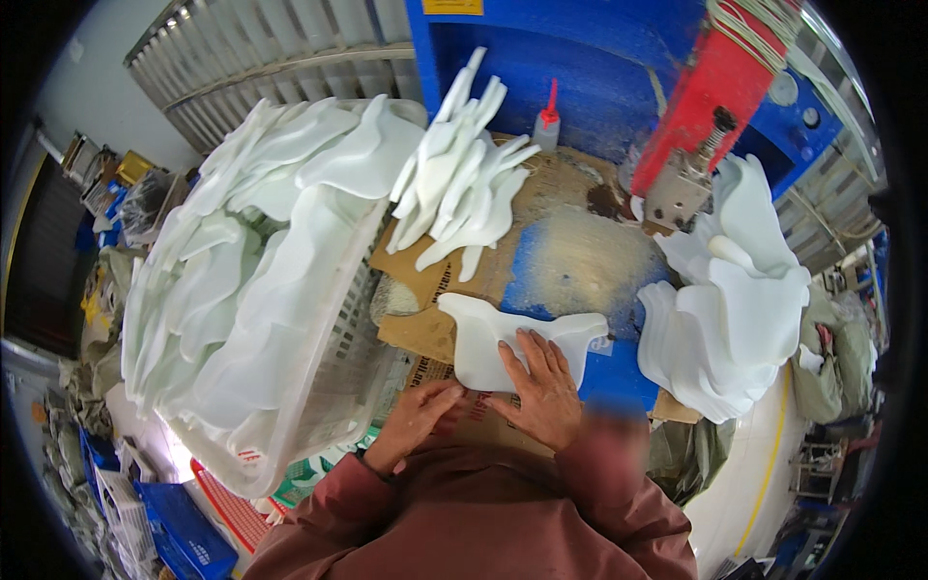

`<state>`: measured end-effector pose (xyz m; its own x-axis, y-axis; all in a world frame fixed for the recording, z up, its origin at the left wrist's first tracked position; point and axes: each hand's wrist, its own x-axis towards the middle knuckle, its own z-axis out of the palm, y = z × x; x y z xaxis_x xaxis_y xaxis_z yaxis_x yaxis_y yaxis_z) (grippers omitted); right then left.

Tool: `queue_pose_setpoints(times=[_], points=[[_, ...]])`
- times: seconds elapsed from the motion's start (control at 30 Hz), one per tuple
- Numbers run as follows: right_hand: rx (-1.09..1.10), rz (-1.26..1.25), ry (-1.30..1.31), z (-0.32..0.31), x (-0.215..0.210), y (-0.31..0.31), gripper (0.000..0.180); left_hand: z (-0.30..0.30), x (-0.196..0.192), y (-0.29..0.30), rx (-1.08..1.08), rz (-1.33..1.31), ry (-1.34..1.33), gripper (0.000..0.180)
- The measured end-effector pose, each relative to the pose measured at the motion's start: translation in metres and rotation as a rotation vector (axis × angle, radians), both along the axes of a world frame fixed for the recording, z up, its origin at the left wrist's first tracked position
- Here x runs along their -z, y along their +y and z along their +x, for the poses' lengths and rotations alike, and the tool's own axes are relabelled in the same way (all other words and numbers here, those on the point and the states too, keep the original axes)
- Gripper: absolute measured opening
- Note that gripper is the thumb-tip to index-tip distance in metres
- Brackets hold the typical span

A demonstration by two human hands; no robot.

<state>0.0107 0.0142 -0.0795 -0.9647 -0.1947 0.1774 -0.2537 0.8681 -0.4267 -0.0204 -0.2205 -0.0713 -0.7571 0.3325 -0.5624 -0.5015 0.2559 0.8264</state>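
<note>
A white, soft-looking sheet piece [474, 338] with two pointed upper corners lies near me on the blue machine bed and cardboard. My right hand [541, 391] rests over its lower right part, fingers stretched out flat and thumb by the near edge. At the piece's lower left corner, my left hand [416, 422] has its fingers drawn together in a pinch on the edge. To the right is a stack of similar white pieces [710, 333]. More white pieces [454, 179] are heaped on cardboard at the back.
At left stands a white plastic basket [338, 353] loaded with white pieces. A red machine arm [706, 97] with a metal head [679, 196] rises at back right. Beside the blue housing [580, 77] is a red-tipped bottle [547, 126]. Pale dust [585, 256] coats the bed.
</note>
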Motion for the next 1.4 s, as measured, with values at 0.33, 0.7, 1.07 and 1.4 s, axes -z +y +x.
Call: queue_pose_setpoints(times=[0.33, 0.7, 1.07, 1.4], points=[[0.100, 0.102, 0.084, -0.006, 0.016, -0.006, 0.062, -0.027, 0.015, 0.048, -0.066, 0.359, 0.283, 0.021], [0.180, -0.367, 0.036, -0.045, -0.012, 0.036, 0.028, -0.029, 0.033, 0.030, 0.100, -0.279, 1.015, 0.030], [0.564, -0.669, 0.010, -0.001, -0.056, 0.081, 0.025, -0.027, 0.043, 0.032, 0.231, -0.419, 1.124, 0.039], [0.724, -1.124, 0.503, 0.026, -0.002, 0.080, 0.031, -0.032, 0.048, 0.030, 0.296, -0.417, 1.087, 0.038]])
